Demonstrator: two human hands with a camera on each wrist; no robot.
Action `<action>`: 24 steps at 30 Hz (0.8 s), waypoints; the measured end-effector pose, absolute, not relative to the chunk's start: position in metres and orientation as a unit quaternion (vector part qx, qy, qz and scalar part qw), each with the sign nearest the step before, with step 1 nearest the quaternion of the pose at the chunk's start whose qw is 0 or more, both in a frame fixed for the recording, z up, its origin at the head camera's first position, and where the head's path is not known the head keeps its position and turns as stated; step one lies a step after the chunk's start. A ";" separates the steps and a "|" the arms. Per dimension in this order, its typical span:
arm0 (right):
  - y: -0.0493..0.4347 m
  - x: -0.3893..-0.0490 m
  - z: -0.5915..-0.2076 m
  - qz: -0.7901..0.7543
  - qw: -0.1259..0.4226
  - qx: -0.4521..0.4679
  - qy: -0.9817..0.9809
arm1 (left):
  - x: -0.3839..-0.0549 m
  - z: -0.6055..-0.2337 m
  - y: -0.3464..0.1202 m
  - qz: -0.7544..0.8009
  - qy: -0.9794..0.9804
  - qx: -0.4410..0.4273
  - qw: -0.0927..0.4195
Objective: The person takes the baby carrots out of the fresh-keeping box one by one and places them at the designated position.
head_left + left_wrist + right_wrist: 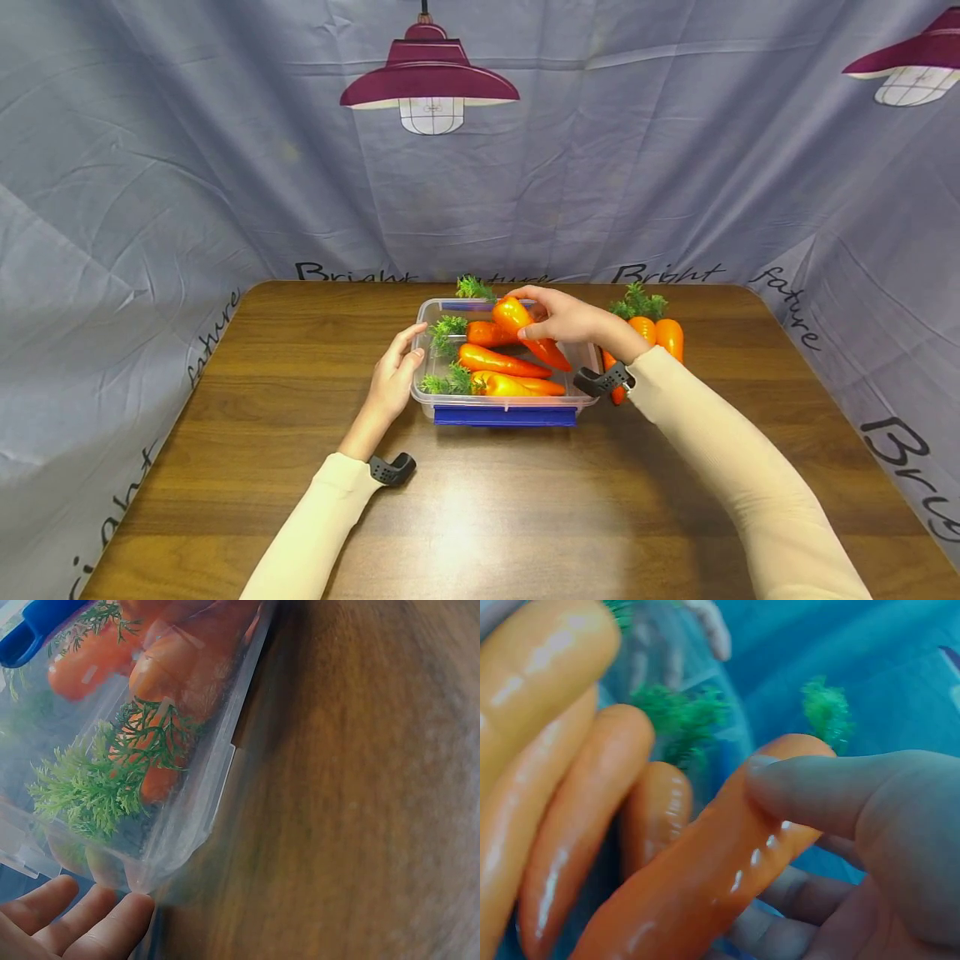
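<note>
A clear plastic food container (517, 402) with blue clips holds several orange carrots (498, 361) with leafy green tops. My right hand (573, 321) grips another carrot (551, 354) over the container, thumb on one side and fingers on the other. This carrot slants, its thin tip pointing down toward the container's near right, its green top (475, 288) at the back rim. In the right wrist view the thumb (810, 791) presses on the orange body. My left hand (392, 375) rests against the container's left end, its fingertips (131, 911) at the clear wall and only gently bent.
More carrots (670, 337) with green tops lie on the wooden table (300, 367) right of the container, partly hidden behind the right forearm. A grey printed curtain (562, 192) hangs along the table's back and sides.
</note>
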State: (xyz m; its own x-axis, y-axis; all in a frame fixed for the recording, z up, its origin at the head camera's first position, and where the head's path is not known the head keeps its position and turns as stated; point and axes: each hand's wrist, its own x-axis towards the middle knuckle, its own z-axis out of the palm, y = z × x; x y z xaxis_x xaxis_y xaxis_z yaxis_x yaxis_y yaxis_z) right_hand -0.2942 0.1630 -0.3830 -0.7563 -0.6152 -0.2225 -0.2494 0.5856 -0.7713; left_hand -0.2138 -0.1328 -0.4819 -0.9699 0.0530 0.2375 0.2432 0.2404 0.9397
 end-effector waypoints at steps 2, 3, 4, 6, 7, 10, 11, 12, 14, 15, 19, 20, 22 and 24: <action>0.172 -0.293 -0.377 -0.400 0.227 -0.241 0.855 | -0.214 -0.482 -0.132 -0.610 -0.783 -0.096 0.077; 0.176 -0.293 -0.374 -0.408 0.221 -0.234 0.854 | -0.214 -0.482 -0.132 -0.610 -0.783 -0.096 0.078; 0.182 -0.292 -0.371 -0.420 0.216 -0.225 0.853 | -0.214 -0.482 -0.132 -0.610 -0.783 -0.095 0.078; 0.193 -0.291 -0.366 -0.442 0.209 -0.204 0.848 | -0.213 -0.482 -0.132 -0.612 -0.782 -0.093 0.078; 0.198 -0.290 -0.363 -0.453 0.204 -0.191 0.847 | -0.213 -0.481 -0.132 -0.612 -0.782 -0.093 0.078; 0.216 -0.287 -0.356 -0.489 0.194 -0.150 0.837 | -0.212 -0.481 -0.131 -0.613 -0.781 -0.091 0.075; 0.222 -0.285 -0.353 -0.501 0.190 -0.139 0.833 | -0.212 -0.481 -0.131 -0.614 -0.781 -0.090 0.074; 0.228 -0.283 -0.351 -0.513 0.184 -0.128 0.829 | -0.212 -0.482 -0.131 -0.614 -0.781 -0.089 0.073; 0.240 -0.280 -0.346 -0.532 0.170 -0.111 0.822 | -0.212 -0.482 -0.131 -0.615 -0.780 -0.089 0.074; 0.246 -0.278 -0.344 -0.540 0.163 -0.104 0.819 | -0.212 -0.482 -0.131 -0.616 -0.779 -0.090 0.075; 0.270 -0.272 -0.341 -0.558 0.141 -0.083 0.813 | -0.213 -0.482 -0.131 -0.617 -0.777 -0.095 0.078; 0.277 -0.270 -0.342 -0.557 0.137 -0.077 0.815 | -0.213 -0.482 -0.131 -0.618 -0.777 -0.095 0.077; 0.291 -0.267 -0.346 -0.558 0.130 -0.066 0.817 | -0.213 -0.482 -0.131 -0.618 -0.776 -0.097 0.077; 0.306 -0.264 -0.351 -0.556 0.126 -0.052 0.820 | -0.213 -0.482 -0.131 -0.619 -0.775 -0.098 0.078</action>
